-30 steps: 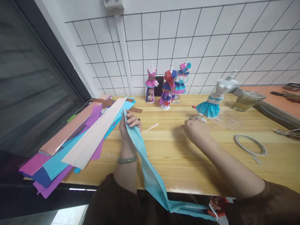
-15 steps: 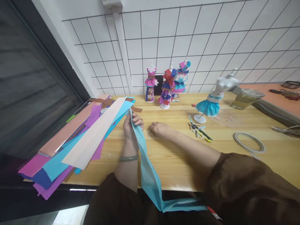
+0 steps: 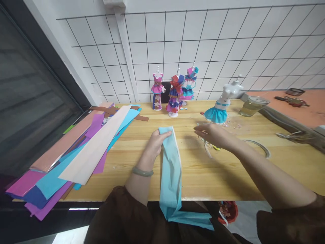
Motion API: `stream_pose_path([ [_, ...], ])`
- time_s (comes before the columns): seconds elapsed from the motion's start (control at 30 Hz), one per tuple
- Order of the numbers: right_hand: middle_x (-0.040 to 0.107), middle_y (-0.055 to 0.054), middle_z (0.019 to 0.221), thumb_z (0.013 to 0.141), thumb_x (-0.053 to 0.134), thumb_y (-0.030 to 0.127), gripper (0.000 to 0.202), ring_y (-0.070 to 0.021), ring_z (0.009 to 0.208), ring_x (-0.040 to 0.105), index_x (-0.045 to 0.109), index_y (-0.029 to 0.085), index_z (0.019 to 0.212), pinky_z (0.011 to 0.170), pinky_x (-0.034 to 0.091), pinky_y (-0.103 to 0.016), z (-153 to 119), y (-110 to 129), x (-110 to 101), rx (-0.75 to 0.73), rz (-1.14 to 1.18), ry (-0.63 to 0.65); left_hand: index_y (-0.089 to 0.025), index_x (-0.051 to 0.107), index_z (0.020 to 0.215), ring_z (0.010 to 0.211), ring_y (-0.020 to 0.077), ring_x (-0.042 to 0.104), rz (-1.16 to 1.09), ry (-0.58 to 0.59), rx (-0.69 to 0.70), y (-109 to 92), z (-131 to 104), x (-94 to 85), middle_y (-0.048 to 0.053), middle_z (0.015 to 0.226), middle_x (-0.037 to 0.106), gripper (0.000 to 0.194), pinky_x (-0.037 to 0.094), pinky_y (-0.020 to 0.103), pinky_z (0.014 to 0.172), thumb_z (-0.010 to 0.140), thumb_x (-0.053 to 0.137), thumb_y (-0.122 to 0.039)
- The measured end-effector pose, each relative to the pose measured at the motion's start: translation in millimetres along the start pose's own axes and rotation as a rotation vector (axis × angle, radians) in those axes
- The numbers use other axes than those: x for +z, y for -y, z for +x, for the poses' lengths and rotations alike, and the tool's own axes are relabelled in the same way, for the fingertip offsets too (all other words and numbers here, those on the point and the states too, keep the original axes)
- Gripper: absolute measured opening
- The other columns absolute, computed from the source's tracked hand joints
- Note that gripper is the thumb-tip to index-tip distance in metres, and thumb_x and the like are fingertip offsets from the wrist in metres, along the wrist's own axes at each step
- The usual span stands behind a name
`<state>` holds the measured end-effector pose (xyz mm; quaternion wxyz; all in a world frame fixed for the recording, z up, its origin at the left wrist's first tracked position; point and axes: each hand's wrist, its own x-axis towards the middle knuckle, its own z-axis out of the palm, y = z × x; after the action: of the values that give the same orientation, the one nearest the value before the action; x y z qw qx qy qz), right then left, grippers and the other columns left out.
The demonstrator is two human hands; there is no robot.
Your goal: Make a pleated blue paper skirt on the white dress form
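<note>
My left hand is closed on the top end of a light blue paper strip, thumb on its face. The strip hangs over the table's front edge and folds to the right across my lap. A narrow pale line runs down its right border. My right hand is over a small pile of scraps, its fingers stretched out to the left. A thin pale strip trails below it; it does not look gripped. The yellow-handled cutting tool there is mostly hidden by the hand.
Coloured paper sheets lie piled at the left. Small dressed mannequins stand at the back. A white mannequin in a blue skirt, a cup and a tape ring are at the right. Below is a red basket.
My right hand has moved right, away from my left hand, to the scraps. My left hand has shifted right and nearer, and the blue strip's face is now turned towards me.
</note>
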<state>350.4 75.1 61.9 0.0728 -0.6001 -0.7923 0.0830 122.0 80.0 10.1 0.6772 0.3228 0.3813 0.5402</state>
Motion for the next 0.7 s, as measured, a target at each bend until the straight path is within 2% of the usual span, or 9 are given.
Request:
stream_pose_path([
  [0.07, 0.069, -0.011, 0.106, 0.088, 0.047, 0.042, 0.037, -0.0232, 0.093, 0.064, 0.062, 0.018, 0.112, 0.077, 0.049, -0.033, 2, 20, 2, -0.012, 0.367, 0.001, -0.012, 0.068, 0.081, 0.067, 0.0150, 0.063, 0.110, 0.060, 0.017, 6, -1, 1.8, 0.007, 0.079, 0.070, 0.030, 0.048, 0.028, 0.067, 0.055, 0.080, -0.020],
  [0.13, 0.071, -0.011, 0.098, 0.086, 0.048, 0.051, 0.046, -0.0219, 0.087, 0.066, 0.060, 0.015, 0.114, 0.071, 0.051, -0.032, 7, 37, 8, 0.001, 0.619, 0.077, -0.014, 0.067, 0.086, 0.071, 0.0154, 0.063, 0.204, 0.099, 0.073, 8, -3, 1.3, 0.007, 0.082, 0.070, 0.033, 0.048, 0.028, 0.068, 0.057, 0.080, -0.022],
  [0.23, 0.071, -0.009, 0.083, 0.081, 0.060, 0.045, 0.045, -0.0187, 0.074, 0.065, 0.060, 0.013, 0.112, 0.063, 0.050, -0.029, 18, 49, 17, 0.028, 0.742, 0.126, -0.015, 0.064, 0.098, 0.075, 0.0170, 0.064, 0.255, 0.149, 0.118, 7, -4, -0.6, 0.007, 0.086, 0.070, 0.043, 0.048, 0.028, 0.068, 0.059, 0.080, -0.022],
  [0.37, 0.067, -0.003, 0.071, 0.075, 0.067, 0.031, 0.033, -0.0140, 0.064, 0.062, 0.063, 0.015, 0.104, 0.058, 0.050, -0.026, 28, 53, 19, 0.016, 0.846, 0.057, -0.017, 0.060, 0.109, 0.080, 0.0194, 0.066, 0.167, 0.199, 0.084, 3, -7, 0.1, 0.008, 0.093, 0.070, 0.055, 0.050, 0.031, 0.072, 0.058, 0.080, -0.020],
  [0.5, 0.066, -0.002, 0.071, 0.074, 0.069, 0.030, 0.029, -0.0138, 0.065, 0.062, 0.065, 0.014, 0.098, 0.061, 0.051, -0.027, 33, 55, 3, -0.038, 0.891, -0.103, -0.017, 0.064, 0.104, 0.076, 0.0192, 0.066, 0.098, 0.310, 0.023, -1, -12, 3.2, 0.008, 0.092, 0.071, 0.049, 0.051, 0.032, 0.070, 0.058, 0.080, -0.021],
  [0.7, 0.067, -0.002, 0.076, 0.076, 0.068, 0.025, 0.024, -0.0140, 0.067, 0.064, 0.068, 0.015, 0.097, 0.067, 0.053, -0.032, 31, 59, -45, -0.174, 0.757, -0.534, -0.014, 0.069, 0.089, 0.073, 0.0197, 0.066, 0.174, 0.384, -0.120, -3, -17, 2.9, 0.009, 0.086, 0.072, 0.044, 0.052, 0.036, 0.074, 0.050, 0.085, -0.024],
])
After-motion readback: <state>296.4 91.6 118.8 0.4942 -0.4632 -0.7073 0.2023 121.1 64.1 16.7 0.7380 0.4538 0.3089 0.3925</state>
